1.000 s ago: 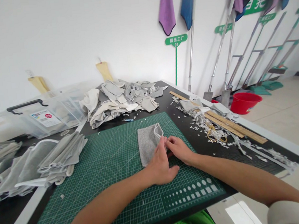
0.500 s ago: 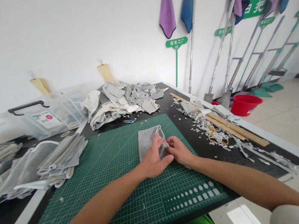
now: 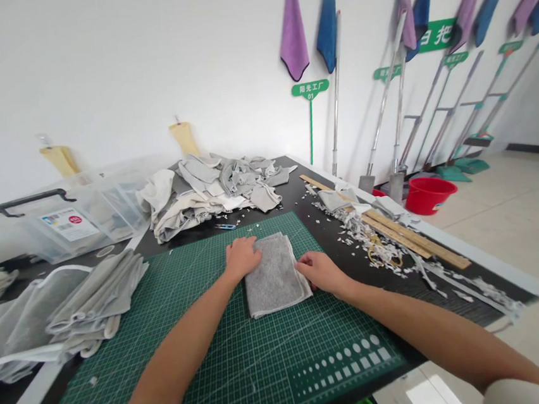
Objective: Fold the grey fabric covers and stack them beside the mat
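A grey felt-like cloth (image 3: 277, 276), folded into a rectangle with a paler edge, lies flat on the green cutting mat (image 3: 208, 354). My left hand (image 3: 243, 256) rests over its upper left edge, fingers laid down and thumb reaching onto the cloth. At the right edge, my right hand (image 3: 322, 271) pinches the cloth between thumb and curled fingers. Part of that grip is hidden beneath the hand.
Left of the mat lie stacked folded grey cloths (image 3: 98, 301). Behind are a clear plastic box (image 3: 104, 221), a heap of grey fabric (image 3: 220, 184) and a small blue cutter (image 3: 225, 226). Wooden rulers (image 3: 406, 239), scraps (image 3: 360, 228) and scissors (image 3: 375, 252) lie at right.
My left hand has moved from over the right side of the cloth to its upper left edge. The cloth now lies wider and flatter. My right hand stays at its right edge.
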`<state>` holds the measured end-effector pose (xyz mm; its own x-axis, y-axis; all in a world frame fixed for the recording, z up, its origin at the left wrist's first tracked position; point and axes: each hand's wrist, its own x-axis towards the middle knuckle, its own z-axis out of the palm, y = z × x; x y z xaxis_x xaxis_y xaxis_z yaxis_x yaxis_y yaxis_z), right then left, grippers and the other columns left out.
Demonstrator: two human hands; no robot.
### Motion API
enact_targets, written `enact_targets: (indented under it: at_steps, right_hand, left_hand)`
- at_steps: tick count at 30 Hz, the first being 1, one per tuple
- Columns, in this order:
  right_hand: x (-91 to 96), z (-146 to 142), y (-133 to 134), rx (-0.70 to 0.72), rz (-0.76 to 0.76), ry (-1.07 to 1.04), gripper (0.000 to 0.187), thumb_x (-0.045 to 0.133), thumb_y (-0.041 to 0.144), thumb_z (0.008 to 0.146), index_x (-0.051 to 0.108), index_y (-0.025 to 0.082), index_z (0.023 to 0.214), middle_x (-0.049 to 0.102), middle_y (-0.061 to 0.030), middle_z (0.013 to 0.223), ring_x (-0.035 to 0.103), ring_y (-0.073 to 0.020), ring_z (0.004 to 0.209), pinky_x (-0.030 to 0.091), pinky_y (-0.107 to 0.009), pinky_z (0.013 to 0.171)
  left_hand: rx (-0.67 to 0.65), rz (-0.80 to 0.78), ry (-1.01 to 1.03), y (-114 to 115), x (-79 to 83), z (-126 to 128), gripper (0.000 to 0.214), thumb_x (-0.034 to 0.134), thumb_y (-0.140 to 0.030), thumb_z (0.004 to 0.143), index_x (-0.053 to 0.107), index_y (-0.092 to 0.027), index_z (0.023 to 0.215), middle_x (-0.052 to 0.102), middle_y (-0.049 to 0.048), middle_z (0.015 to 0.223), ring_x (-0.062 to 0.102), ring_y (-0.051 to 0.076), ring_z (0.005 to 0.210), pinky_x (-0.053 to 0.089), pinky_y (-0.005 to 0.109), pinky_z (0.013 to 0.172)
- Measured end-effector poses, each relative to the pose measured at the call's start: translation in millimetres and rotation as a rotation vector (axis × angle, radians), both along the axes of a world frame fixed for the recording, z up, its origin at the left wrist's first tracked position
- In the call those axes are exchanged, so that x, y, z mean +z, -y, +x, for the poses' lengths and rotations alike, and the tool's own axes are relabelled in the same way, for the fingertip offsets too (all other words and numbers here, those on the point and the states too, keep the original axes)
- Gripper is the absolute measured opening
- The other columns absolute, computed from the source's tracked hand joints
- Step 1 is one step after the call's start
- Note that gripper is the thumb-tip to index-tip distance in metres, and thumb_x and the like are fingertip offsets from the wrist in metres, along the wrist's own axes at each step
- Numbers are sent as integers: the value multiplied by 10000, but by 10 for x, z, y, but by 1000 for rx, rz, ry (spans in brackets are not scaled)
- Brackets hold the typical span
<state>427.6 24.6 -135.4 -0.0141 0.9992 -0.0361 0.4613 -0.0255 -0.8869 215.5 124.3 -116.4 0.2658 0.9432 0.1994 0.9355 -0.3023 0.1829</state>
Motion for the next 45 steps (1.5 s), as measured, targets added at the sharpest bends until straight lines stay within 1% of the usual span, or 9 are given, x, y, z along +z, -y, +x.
enact_targets:
  at_steps: [7, 12, 17, 21, 26, 29, 32, 37, 45]
  right_hand:
    - [-14, -12, -17, -34, 85, 116, 241, 553, 389, 744, 610, 161, 798, 614, -11, 607, 549, -138, 533, 358, -234, 489]
    - [-54, -37, -34, -25, 103, 172, 244, 553, 368, 735, 612, 152, 831, 624, -21, 663, 554, -149, 604, 351, -237, 528]
    - [-76, -46, -28, -12, 113, 225, 252, 547, 374, 751, 603, 157, 865, 613, -15, 655, 534, -139, 585, 340, -237, 530]
    - [-80, -49, -15, 37, 163, 212, 236, 521, 379, 779, 604, 169, 844, 636, -29, 719, 557, -147, 637, 363, -245, 574]
    - [-81, -60, 11, 39, 165, 168, 231, 493, 376, 805, 597, 175, 848, 650, -34, 750, 578, -153, 667, 382, -253, 607]
    - [-76, -69, 35, 11, 184, 156, 225, 494, 379, 807, 591, 182, 858, 655, -36, 793, 586, -159, 712, 394, -260, 645]
    - [-65, -74, 58, -24, 197, 154, 229, 505, 382, 802, 581, 185, 891, 656, -41, 844, 589, -166, 754, 399, -267, 673]
    - [-63, -74, 71, -9, 169, 154, 231, 499, 385, 808, 567, 190, 912, 652, -35, 827, 588, -162, 731, 394, -268, 661]
    - [-75, -71, 78, -9, 135, 245, 328, 516, 397, 799, 495, 191, 1054, 623, -6, 752, 562, -158, 684, 359, -258, 616]
  left_hand:
    - [-27, 82, -43, 124, 5, 31, 280, 434, -328, 824, 683, -233, 906, 620, 97, 980, 487, 278, 1031, 340, 422, 892]
    - [-87, 167, -48, 200, -17, -9, 289, 396, -283, 863, 651, -227, 987, 596, 92, 1079, 470, 248, 1071, 351, 376, 890]
    - [-101, 91, -18, 152, -20, -45, 250, 447, -301, 841, 667, -225, 936, 614, 78, 1080, 466, 243, 1097, 328, 377, 937]
    - [-74, 80, 24, 109, -43, -39, 318, 501, -355, 802, 618, -196, 1050, 595, 90, 1138, 471, 246, 1108, 323, 379, 957]
    - [-98, 123, 57, 150, -46, 4, 141, 521, -274, 784, 626, -194, 836, 627, 77, 1031, 430, 238, 1171, 210, 388, 1043]
    - [-107, 209, 87, 201, -22, 33, 123, 499, -245, 793, 610, -203, 823, 620, 67, 1058, 430, 222, 1170, 172, 390, 1060]
    - [-17, 228, 114, 203, 2, 35, 184, 451, -290, 823, 610, -195, 825, 633, 84, 1009, 498, 226, 1076, 260, 389, 995]
    - [237, 90, 95, 88, -8, -34, 306, 395, -374, 836, 631, -183, 802, 662, 102, 877, 582, 249, 903, 369, 386, 825]
    - [287, 75, 70, 36, -85, -57, 286, 411, -359, 822, 640, -193, 867, 648, 105, 961, 552, 268, 980, 385, 405, 835]
